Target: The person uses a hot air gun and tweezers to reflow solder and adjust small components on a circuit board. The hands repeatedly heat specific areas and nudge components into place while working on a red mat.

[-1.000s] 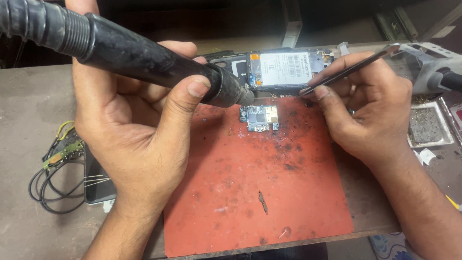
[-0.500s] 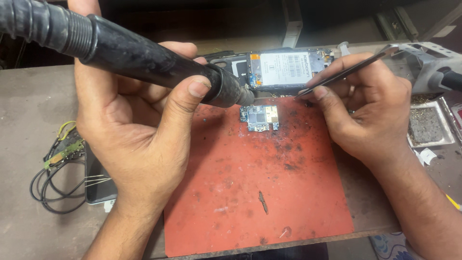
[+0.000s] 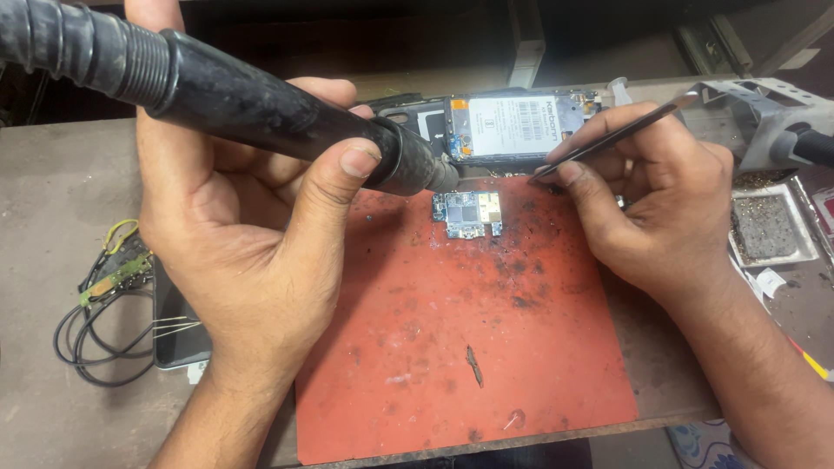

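Observation:
My left hand point(image 3: 252, 234) grips a thick black hot-air wand point(image 3: 261, 108) whose ribbed hose runs off the top left. Its nozzle tip points down beside the opened phone point(image 3: 495, 130) at the far edge of the red work mat point(image 3: 469, 347). My right hand point(image 3: 656, 204) pinches slim metal tweezers point(image 3: 617, 139), their tip touching down near the phone's lower right edge. A small blue circuit board point(image 3: 469, 214) lies on the mat just below the nozzle, between both hands.
A coil of black wire with a small green board point(image 3: 109, 295) lies at the left beside a dark phone point(image 3: 178, 326). A grey metal stand point(image 3: 760, 117) and a shallow tray point(image 3: 769, 227) sit at the right. Burn marks dot the mat.

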